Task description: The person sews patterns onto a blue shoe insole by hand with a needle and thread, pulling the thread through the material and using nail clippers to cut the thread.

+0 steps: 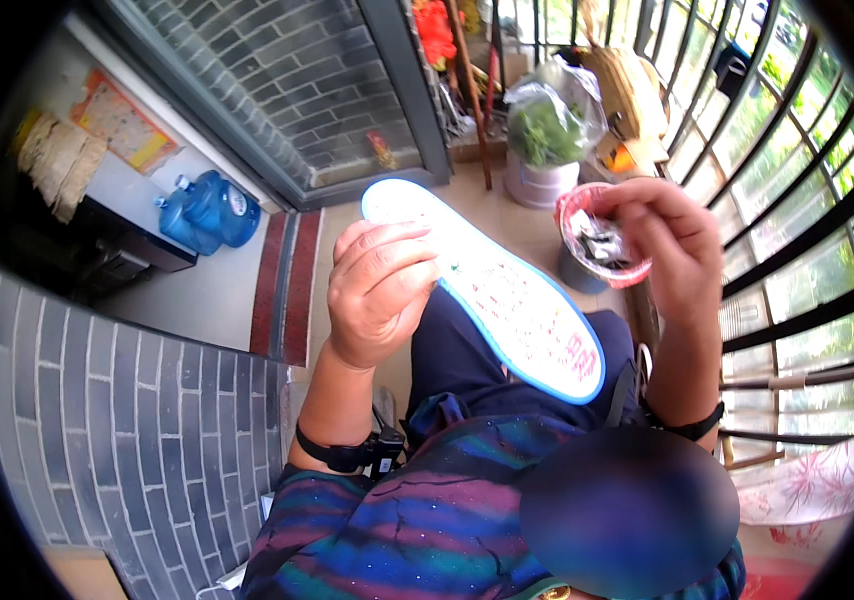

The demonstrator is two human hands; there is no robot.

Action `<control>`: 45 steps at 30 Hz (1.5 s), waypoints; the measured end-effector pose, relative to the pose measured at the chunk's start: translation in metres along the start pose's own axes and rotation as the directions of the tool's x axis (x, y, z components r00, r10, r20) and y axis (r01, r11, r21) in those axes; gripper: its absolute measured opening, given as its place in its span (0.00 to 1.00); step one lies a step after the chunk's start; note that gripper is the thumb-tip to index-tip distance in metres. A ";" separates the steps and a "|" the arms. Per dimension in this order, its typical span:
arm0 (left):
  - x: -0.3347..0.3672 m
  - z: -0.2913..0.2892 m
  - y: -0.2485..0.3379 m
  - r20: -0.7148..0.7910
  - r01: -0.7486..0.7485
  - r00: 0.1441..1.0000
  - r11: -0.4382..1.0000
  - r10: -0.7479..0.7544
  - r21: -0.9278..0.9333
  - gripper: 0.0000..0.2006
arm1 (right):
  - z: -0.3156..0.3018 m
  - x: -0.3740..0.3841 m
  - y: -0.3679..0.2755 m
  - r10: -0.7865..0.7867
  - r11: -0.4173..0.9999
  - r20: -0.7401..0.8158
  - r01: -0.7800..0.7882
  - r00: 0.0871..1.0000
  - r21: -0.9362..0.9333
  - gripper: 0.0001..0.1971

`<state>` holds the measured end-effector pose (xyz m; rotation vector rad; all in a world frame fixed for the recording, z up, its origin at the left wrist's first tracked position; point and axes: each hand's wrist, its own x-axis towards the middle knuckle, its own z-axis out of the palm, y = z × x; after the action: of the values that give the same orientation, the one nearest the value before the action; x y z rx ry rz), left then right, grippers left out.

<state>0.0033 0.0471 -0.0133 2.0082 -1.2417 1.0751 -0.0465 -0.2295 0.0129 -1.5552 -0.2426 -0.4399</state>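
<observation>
My left hand (pixel 379 290) is closed around the edge of a shoe insole (pixel 507 295), which is white with a blue border and small coloured marks. Reddish stitching shows near its lower right end. The insole slants above my lap. My right hand (pixel 672 240) is raised to the right, apart from the insole, with thumb and fingers pinched together. Whatever they pinch, if anything, is too small to make out. Just behind that hand stands a dark bin (pixel 583 268) with a red bag lining and some litter inside.
Metal railings (pixel 797 305) run along the right. A white bucket (pixel 542 182) with leafy greens in a clear bag stands beyond the bin. Blue water jugs (pixel 209 212) are at the left, past a grey brick wall (pixel 137 400). A framed glass door (pixel 292 90) is ahead.
</observation>
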 end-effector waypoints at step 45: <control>0.004 0.018 0.009 0.079 0.041 0.997 0.916 -0.010 -0.398 0.06 | 0.039 -0.007 0.035 0.220 0.852 0.294 -0.330 0.930 0.408 0.05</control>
<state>0.0023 0.0278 -0.0191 1.7548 -1.3451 0.6681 -0.0333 -0.1909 -0.0217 -1.1526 -0.2765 0.0394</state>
